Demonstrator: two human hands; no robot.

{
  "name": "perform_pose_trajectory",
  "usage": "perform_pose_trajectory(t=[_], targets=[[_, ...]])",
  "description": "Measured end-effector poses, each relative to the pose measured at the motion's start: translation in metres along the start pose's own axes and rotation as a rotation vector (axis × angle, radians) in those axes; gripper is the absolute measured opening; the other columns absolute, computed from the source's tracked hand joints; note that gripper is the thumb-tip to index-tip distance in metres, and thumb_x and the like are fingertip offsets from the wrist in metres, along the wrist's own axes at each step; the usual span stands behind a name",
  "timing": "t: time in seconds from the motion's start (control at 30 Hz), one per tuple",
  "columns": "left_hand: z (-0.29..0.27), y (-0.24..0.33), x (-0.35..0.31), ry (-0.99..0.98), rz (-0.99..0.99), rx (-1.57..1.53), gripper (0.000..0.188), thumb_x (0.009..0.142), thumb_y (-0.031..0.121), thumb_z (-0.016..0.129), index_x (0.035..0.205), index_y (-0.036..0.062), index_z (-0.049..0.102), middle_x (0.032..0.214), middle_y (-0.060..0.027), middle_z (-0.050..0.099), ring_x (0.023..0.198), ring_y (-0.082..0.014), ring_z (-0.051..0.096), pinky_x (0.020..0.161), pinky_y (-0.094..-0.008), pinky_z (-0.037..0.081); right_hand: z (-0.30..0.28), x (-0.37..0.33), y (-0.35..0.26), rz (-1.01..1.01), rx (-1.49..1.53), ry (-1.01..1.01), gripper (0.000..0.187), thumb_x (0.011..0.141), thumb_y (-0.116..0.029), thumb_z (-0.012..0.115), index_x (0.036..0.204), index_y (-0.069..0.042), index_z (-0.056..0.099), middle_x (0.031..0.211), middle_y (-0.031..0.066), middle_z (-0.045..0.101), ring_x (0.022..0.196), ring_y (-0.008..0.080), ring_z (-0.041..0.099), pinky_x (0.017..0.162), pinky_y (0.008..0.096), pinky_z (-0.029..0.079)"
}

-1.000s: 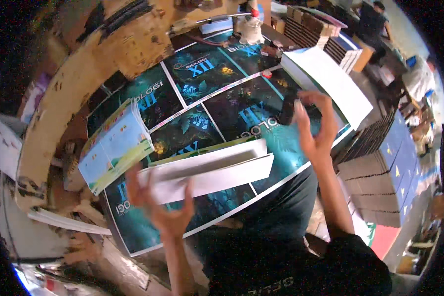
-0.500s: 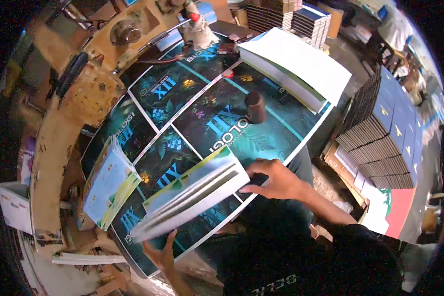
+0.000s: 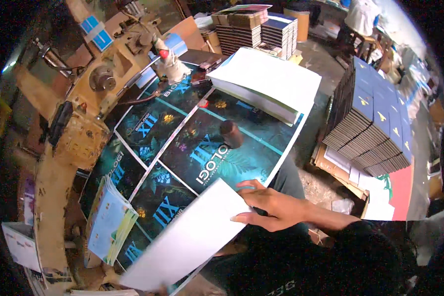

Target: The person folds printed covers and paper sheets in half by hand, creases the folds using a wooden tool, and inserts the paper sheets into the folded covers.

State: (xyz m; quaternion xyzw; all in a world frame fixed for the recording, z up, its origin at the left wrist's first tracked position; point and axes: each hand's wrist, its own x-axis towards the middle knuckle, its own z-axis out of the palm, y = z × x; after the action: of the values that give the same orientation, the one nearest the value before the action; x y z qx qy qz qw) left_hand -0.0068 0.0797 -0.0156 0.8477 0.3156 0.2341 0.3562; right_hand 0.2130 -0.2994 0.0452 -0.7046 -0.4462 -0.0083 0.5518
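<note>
One white rectangular block of paper sheets (image 3: pixel 190 241) lies slanted across the near edge of the surface (image 3: pixel 281 148), its far corner pointing up toward the middle of the printed area and its near end running off toward the lower left. The right hand (image 3: pixel 274 207) rests flat against the block's upper right edge, fingers (image 3: pixel 244 218) stretched out and pressing on the paper rather than curled round it, a hold that seems meant to keep the sheets squared and steady. The left hand is hidden under the block's lower end, so whether its fingers clasp the paper cannot be told.

Beneath the block, large dark teal printed sheets with leaf pictures and pale lettering (image 3: pixel 202 148) cover the surface like a mat. Just left of the block a thin booklet stack with pale blue and yellow covers (image 3: pixel 108 222) sits propped at an angle, within easy reach. Near the middle of the printed sheets stands a small dark brown cylinder (image 3: pixel 231 133), probably a weight. Farther off, a thick white ream of blank paper (image 3: pixel 266 81) lies at the far edge. Along the left stands a worn tan machine with metal fittings (image 3: pixel 93 84). To the right, off the surface, tall piles of blue-covered books (image 3: pixel 375 118) rest on a low platform.
</note>
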Motion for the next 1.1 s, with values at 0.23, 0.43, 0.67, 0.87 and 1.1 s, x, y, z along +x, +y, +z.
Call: perform_pose_trajectory(t=[0.23,0.43,0.67,0.87,1.1], targets=[[-0.003,0.033,0.039,-0.201,0.0,-0.122,0.076,0.076,0.033,0.082,0.135,-0.0053,0.052,0.133,-0.0185,0.057,0.12,-0.0309,0.055,0.107,-0.0419,0.04,0.0,0.024,-0.005,0.245,0.458,-0.028,0.06,0.086,-0.031,0.08,0.126,0.002,0.05,0.113,0.0173,0.068,0.103,0.0222,0.065,0.088,0.0379,0.053],[0.047,0.02,0.056,-0.44,0.004,-0.072,0.075,0.082,0.037,0.078,0.137,-0.0053,0.051,0.136,-0.0188,0.055,0.122,-0.0313,0.054,0.108,-0.0414,0.04,0.034,0.039,0.076,0.499,0.055,-0.012,0.064,0.082,-0.043,0.079,0.121,0.003,0.058,0.115,0.02,0.067,0.1,0.0288,0.067,0.082,0.0383,0.055],[0.062,-0.001,0.064,-0.43,0.173,0.156,0.074,0.089,0.043,0.073,0.14,-0.0053,0.049,0.141,-0.0191,0.053,0.124,-0.0317,0.053,0.108,-0.0408,0.039,0.05,0.036,0.105,0.458,-0.223,0.103,0.068,0.075,-0.054,0.081,0.111,0.001,0.065,0.09,0.0207,0.072,0.083,0.0331,0.071,0.072,0.0424,0.054],[0.063,0.055,0.045,-0.215,-0.012,0.232,0.071,0.093,0.042,0.068,0.14,-0.0068,0.048,0.142,-0.021,0.052,0.128,-0.034,0.051,0.106,-0.0442,0.042,0.053,0.046,0.074,0.489,-0.314,0.085,0.066,0.079,-0.036,0.08,0.119,0.01,0.053,0.08,0.0311,0.066,0.076,0.0446,0.068,0.067,0.0495,0.054],[0.069,0.0,0.064,-0.321,-0.625,-1.314,0.07,0.091,0.032,0.072,0.147,0.0008,0.042,0.151,-0.0167,0.041,0.133,-0.0295,0.044,0.111,-0.051,0.038,0.048,0.046,0.071,0.477,-0.31,0.062,0.068,0.08,-0.033,0.08,0.123,0.01,0.05,0.08,0.0307,0.066,0.08,0.0463,0.067,0.067,0.0525,0.054]])
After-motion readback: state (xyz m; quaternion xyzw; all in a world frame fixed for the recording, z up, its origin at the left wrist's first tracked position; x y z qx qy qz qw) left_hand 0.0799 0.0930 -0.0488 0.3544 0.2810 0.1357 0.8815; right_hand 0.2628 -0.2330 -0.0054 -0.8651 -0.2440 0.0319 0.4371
